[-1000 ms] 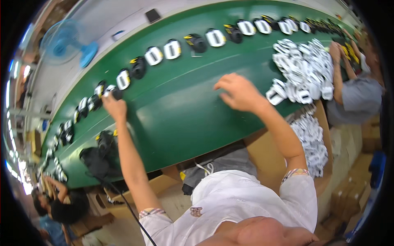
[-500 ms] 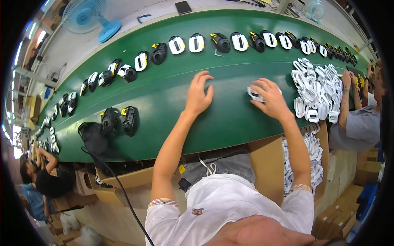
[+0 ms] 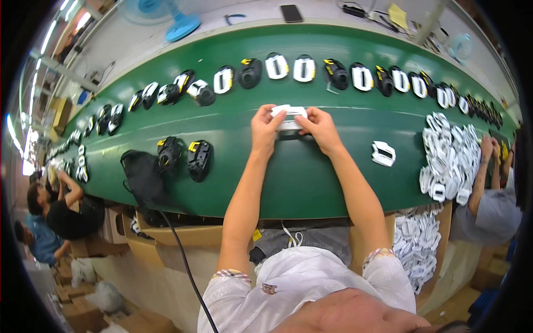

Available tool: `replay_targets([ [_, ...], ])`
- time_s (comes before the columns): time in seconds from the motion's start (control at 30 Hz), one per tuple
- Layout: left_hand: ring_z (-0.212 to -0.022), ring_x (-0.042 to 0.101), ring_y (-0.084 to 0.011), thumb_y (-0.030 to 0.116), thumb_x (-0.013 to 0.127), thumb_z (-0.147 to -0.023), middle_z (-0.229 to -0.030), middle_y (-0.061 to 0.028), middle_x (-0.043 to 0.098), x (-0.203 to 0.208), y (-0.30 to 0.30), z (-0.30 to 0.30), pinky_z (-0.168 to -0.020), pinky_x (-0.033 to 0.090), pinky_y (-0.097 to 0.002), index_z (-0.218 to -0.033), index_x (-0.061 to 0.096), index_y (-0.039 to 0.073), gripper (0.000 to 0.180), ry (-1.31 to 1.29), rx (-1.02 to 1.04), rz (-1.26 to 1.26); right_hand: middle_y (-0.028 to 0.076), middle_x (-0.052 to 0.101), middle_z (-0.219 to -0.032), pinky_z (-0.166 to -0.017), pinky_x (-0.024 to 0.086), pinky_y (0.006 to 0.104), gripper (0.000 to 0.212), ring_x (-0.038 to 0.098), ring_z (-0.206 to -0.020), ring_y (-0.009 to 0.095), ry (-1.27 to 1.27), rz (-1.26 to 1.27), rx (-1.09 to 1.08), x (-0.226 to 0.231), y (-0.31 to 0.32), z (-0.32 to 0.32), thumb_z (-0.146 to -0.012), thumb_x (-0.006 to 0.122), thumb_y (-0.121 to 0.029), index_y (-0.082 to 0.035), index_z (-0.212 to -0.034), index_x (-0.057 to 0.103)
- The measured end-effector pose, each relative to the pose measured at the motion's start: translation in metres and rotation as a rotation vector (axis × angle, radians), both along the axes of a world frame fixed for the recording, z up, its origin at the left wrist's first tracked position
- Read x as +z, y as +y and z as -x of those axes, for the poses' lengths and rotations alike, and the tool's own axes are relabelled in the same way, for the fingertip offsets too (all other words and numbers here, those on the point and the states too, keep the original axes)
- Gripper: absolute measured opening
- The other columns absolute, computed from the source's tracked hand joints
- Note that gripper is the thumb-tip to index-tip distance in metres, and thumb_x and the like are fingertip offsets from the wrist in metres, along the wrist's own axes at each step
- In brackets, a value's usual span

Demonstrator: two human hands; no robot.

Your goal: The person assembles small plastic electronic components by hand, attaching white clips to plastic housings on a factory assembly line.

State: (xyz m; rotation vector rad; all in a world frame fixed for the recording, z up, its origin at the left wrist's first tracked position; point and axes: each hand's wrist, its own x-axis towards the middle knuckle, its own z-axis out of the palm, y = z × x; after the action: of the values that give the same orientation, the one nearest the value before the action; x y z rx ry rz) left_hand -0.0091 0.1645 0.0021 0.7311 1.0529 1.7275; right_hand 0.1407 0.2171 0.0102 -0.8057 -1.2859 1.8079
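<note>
Between my two hands, above the middle of the green bench, is a white plastic frame (image 3: 290, 111) with a slot in it. My left hand (image 3: 263, 130) pinches its left end, thumb on top. At the right end, my right hand (image 3: 322, 129) grips it with thumb and fingers. Fingers cover part of the piece, and a dark patch beneath it is too unclear to name. A second white plastic frame (image 3: 383, 154) lies flat on the bench, to the right of my right forearm.
A pile of white frames (image 3: 449, 155) sits at right, above a cardboard box holding more. Black and white parts (image 3: 304, 69) line the far side. Two black parts (image 3: 199, 160) and a black bag-like thing (image 3: 141, 175) with a cable lie left. Other people work at both ends.
My left hand, open and empty before, now grips a white frame together with my right hand, which has moved left from over a white piece. The whole view has shifted.
</note>
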Motion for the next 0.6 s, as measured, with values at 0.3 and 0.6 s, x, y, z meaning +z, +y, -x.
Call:
replay_targets([
  [0.3,-0.071,0.056,-0.0058,0.016,0.059,-0.090,-0.084,-0.0028,0.061,-0.006,0.001,0.008,-0.062,0.044,-0.0199,-0.098,0.058,0.001,0.018,-0.098,-0.165,0.008,0.005,0.060,-0.078,-0.058,0.049,0.0222,0.019,0.059,-0.072,0.010,-0.150,-0.074,-0.048,-0.001,-0.015,0.004,-0.088,0.061,-0.019,-0.001,-0.084,0.055],
  [0.6,-0.068,0.055,-0.0064,0.011,0.059,-0.088,-0.082,-0.0056,0.062,0.000,0.000,-0.005,-0.060,0.044,-0.0207,-0.094,0.053,0.001,0.013,0.008,-0.072,-0.010,0.007,0.064,-0.094,-0.069,0.047,0.0245,0.026,0.058,-0.081,0.010,-0.075,-0.031,-0.020,0.003,-0.014,-0.003,-0.088,0.061,-0.016,0.001,-0.106,0.055],
])
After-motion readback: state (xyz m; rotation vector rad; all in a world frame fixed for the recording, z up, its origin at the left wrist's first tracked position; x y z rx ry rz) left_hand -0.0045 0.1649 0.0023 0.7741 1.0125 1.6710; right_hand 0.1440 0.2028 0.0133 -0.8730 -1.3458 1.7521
